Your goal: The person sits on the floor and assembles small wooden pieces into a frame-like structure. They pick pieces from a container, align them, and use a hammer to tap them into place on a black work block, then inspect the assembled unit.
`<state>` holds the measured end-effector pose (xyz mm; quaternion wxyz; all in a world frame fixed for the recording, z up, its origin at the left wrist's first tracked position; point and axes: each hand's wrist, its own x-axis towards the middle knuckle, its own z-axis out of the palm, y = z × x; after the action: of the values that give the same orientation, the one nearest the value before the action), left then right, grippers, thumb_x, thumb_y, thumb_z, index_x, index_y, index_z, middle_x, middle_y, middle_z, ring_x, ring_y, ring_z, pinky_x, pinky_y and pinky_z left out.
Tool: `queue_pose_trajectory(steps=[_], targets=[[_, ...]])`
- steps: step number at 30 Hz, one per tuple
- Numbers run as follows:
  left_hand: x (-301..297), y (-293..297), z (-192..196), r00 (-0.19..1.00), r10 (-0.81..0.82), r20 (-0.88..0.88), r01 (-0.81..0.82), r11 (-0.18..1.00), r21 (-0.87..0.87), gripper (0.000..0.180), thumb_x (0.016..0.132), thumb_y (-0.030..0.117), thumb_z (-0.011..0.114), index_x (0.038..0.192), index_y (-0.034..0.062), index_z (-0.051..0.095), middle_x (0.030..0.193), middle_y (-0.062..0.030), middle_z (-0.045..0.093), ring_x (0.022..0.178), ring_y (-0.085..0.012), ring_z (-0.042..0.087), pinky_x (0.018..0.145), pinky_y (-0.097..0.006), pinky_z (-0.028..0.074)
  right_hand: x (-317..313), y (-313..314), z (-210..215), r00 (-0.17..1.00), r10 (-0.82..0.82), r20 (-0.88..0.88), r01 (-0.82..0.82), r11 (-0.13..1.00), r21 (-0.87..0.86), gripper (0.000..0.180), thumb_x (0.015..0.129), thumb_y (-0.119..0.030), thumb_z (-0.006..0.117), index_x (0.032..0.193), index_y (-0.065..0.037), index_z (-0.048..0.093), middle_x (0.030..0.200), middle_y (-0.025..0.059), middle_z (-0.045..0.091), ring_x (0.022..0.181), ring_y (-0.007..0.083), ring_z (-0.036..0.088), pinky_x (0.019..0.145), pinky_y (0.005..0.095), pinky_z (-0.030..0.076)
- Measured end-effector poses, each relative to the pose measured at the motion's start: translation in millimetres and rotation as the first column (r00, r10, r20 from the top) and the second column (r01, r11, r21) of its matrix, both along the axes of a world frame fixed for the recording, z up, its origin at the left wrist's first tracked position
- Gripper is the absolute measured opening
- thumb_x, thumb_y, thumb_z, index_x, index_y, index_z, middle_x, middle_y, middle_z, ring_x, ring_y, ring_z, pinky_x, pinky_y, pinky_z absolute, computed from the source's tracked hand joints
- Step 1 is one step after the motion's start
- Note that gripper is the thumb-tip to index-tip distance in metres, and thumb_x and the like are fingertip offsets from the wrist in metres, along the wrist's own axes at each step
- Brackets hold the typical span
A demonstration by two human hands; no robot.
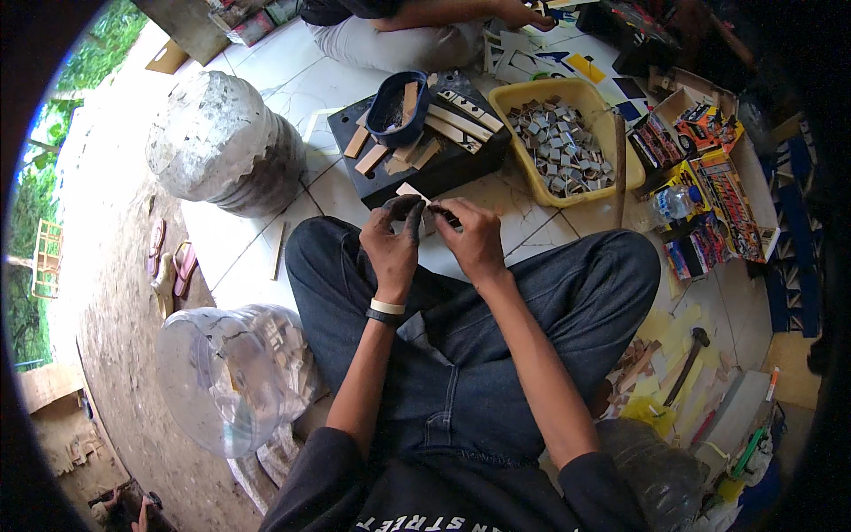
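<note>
Just in front of my crossed legs, both hands are raised close together. My left hand [393, 244], with darkened fingertips, pinches a small flat pale strip [410, 190] whose upper end sticks out past the fingers. Beside it, my right hand [472, 241] has its fingers closed near the strip's lower end; what lies between them is hidden. Beyond my hands is a black box [362, 184] bearing a blue oval tub [377, 124] and several wooden strips [371, 160], some with black-and-white markings. A yellow basin [560, 200] full of small grey metal squares [567, 146] stands to its right.
At left stand a large dusty plastic container [213, 133] and a clear one [213, 377] with wood pieces. Sandals [184, 266] lie beyond. A wooden stick [620, 168], bottle [675, 202], colourful boxes [727, 199] and hammer [687, 363] are at right. Another person [390, 35] sits opposite.
</note>
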<state>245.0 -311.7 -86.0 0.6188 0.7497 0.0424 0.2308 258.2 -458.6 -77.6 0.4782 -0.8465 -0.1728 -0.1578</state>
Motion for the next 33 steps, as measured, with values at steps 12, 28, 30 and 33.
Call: queue_pose_trajectory(steps=[12, 28, 30, 33], targets=[[-1.4, -1.2, -3.1, 0.999, 0.037, 0.037, -0.043, 0.986, 0.164, 0.018, 0.086, -0.001, 0.079, 0.104, -0.0001, 0.078, 0.091, -0.0119, 0.072, 0.083, -0.0201, 0.071, 0.075, -0.031, 0.053, 0.3, 0.3, -0.4, 1.0, -0.007, 0.023, 0.007, 1.0, 0.001, 0.018, 0.089, -0.008, 0.075, 0.105, -0.003, 0.072, 0.101, 0.0163, 0.075, 0.093, 0.0378, 0.072, 0.079, 0.0449, 0.057], [-2.9, -0.3, -5.8, 0.997, 0.04, 0.069, -0.056, 0.969, 0.241, 0.022, 0.086, -0.003, 0.078, 0.107, 0.0024, 0.078, 0.096, -0.0071, 0.074, 0.084, -0.0157, 0.068, 0.079, -0.029, 0.052, 1.9, 0.8, -3.1, 0.998, -0.024, 0.064, 0.025, 1.0, -0.007, 0.018, 0.086, -0.006, 0.076, 0.104, -0.003, 0.072, 0.099, 0.0157, 0.075, 0.091, 0.0376, 0.073, 0.077, 0.0449, 0.058], [-2.8, -1.6, -7.2, 0.993, 0.037, 0.11, -0.062, 0.971, 0.23, 0.024, 0.084, -0.003, 0.079, 0.107, 0.0036, 0.078, 0.095, -0.0065, 0.074, 0.084, -0.0151, 0.067, 0.079, -0.028, 0.052, 1.4, 0.7, -2.1, 0.998, -0.024, 0.055, 0.025, 1.0, -0.011, 0.019, 0.086, -0.006, 0.075, 0.104, -0.003, 0.072, 0.099, 0.016, 0.075, 0.091, 0.0378, 0.073, 0.077, 0.0451, 0.058], [-3.7, -3.4, -8.4, 0.988, 0.041, 0.15, -0.083, 0.957, 0.279, 0.025, 0.083, -0.003, 0.08, 0.107, 0.0042, 0.078, 0.095, -0.0067, 0.075, 0.084, -0.0153, 0.068, 0.079, -0.029, 0.053, 0.9, 1.3, -0.6, 0.999, -0.035, 0.032, 0.035, 0.999, 0.011, 0.018, 0.086, -0.005, 0.075, 0.104, -0.002, 0.073, 0.098, 0.0169, 0.075, 0.091, 0.0382, 0.073, 0.078, 0.0449, 0.058]])
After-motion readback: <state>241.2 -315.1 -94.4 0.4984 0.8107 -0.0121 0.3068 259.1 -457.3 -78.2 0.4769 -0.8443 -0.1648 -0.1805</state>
